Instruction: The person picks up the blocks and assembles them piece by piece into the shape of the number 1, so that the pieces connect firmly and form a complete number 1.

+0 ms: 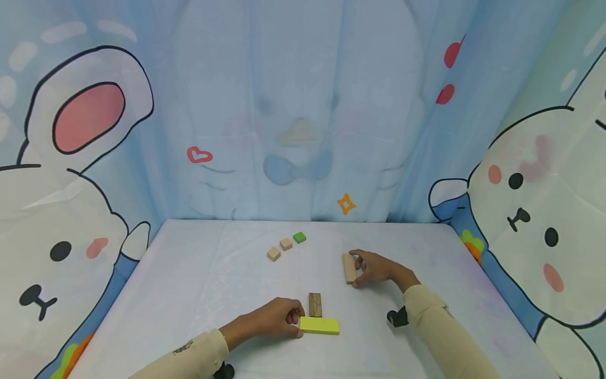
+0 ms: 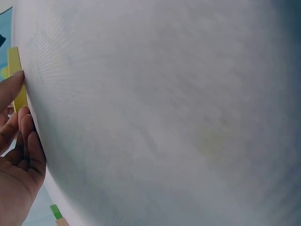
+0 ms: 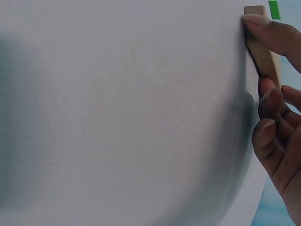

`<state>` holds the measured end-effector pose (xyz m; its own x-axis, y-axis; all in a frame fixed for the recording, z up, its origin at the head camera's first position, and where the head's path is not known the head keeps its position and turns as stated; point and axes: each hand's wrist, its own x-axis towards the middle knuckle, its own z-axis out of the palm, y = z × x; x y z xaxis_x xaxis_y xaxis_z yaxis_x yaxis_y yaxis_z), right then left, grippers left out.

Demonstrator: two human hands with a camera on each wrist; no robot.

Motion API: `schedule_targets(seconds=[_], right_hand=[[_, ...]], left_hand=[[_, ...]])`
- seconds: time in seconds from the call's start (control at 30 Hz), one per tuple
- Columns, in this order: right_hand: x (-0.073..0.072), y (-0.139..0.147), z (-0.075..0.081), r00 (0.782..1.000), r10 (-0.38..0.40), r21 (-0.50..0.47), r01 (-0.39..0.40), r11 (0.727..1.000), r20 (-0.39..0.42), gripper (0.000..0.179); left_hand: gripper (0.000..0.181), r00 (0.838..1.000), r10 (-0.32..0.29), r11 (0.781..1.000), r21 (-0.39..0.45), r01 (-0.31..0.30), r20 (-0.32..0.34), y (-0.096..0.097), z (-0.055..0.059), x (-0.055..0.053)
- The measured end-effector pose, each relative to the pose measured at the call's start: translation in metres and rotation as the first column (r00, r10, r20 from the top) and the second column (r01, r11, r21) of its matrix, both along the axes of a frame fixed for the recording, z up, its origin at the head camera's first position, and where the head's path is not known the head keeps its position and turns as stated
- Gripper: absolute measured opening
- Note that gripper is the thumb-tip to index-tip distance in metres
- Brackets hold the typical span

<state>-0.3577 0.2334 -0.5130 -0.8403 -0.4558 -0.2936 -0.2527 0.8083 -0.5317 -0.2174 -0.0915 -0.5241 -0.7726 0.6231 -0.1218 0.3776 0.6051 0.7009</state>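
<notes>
My left hand [image 1: 276, 318] pinches the left end of a yellow rectangular block [image 1: 320, 326] near the front of the table. Just behind that block, a dark brown wooden block [image 1: 314, 305] points away from me; whether the two touch is hard to tell. Farther right, my right hand [image 1: 376, 269] holds a pale wooden block [image 1: 349, 269] between thumb and fingertips, at its near and far ends. The right wrist view shows the thumb on one end of this pale block [image 3: 263, 59]. In the left wrist view the yellow block [image 2: 14, 61] sits between thumb and fingers.
Two small pale wooden cubes [image 1: 273, 253] and a green block [image 1: 299, 237] form a slanting row toward the back of the white table [image 1: 213, 284]. A blue curtain [image 1: 303, 105] with cartoon animals hangs behind and at both sides.
</notes>
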Motion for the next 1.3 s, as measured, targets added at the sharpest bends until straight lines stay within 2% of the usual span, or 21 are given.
schedule_targets(seconds=[0.3,0.63,0.97,1.3], right_hand=[[0.003,-0.004,0.002,0.999,0.001,-0.031,-0.002,1.0,-0.032,0.098],[0.006,-0.012,-0.001,1.0,-0.011,-0.049,0.01,0.999,-0.024,0.1],[0.014,-0.024,0.004,0.999,0.023,-0.048,-0.026,0.999,-0.045,0.098],[0.014,-0.032,0.002,0.999,0.035,-0.052,-0.038,0.998,-0.041,0.097]], left_hand=[[0.028,1.0,-0.004,1.0,0.001,0.004,-0.002,-0.001,0.0,-0.002],[0.027,1.0,0.004,1.0,0.004,-0.004,0.004,-0.001,0.003,0.0],[0.028,1.0,0.0,1.0,0.003,0.0,-0.002,-0.001,0.001,0.0],[0.027,1.0,0.003,1.0,0.002,-0.003,-0.006,0.0,0.001,0.001]])
